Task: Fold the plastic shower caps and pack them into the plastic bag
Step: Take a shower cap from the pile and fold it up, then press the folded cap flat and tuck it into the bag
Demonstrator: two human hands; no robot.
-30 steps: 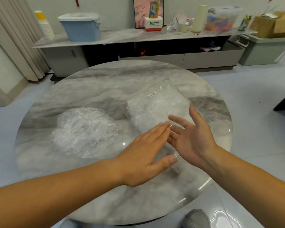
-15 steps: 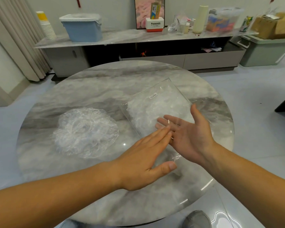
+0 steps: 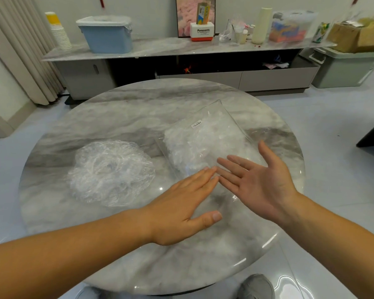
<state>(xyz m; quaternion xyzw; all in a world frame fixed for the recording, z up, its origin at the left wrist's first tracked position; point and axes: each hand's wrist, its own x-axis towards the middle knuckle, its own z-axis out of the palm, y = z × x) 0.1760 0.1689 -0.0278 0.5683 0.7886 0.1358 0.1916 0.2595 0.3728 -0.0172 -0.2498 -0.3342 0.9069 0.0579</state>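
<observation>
A round marble table (image 3: 127,108) carries a clear plastic bag (image 3: 207,143) lying flat right of centre, set at a slant, with a small white label (image 3: 195,124) near its far end. The far part of the bag is stuffed with white, crumpled shower caps, while its near part looks flat and see-through. Well apart to the left on the table lies a loose shower cap (image 3: 110,171), spread out in a crinkled, roughly round heap. The left hand (image 3: 188,203) lies palm down with straight fingers on the near part of the bag, thumb out to the side, grasping nothing. The right hand (image 3: 261,182) is released too: palm turned up and toward the left, fingers straight and spread, at the bag's near right edge; I cannot tell whether it touches the plastic. The fingertips of the two hands nearly meet over the bag. Behind the table a long low sideboard (image 3: 160,48) holds a blue lidded bin (image 3: 107,35), a stack of paper cups (image 3: 58,31), a white and red box marked Panasonic (image 3: 202,32), a cream bottle (image 3: 261,25) and a clear storage box (image 3: 292,25). A curtain (image 3: 20,50) hangs at the left, and a grey shoe (image 3: 257,287) shows below the table's near rim.
</observation>
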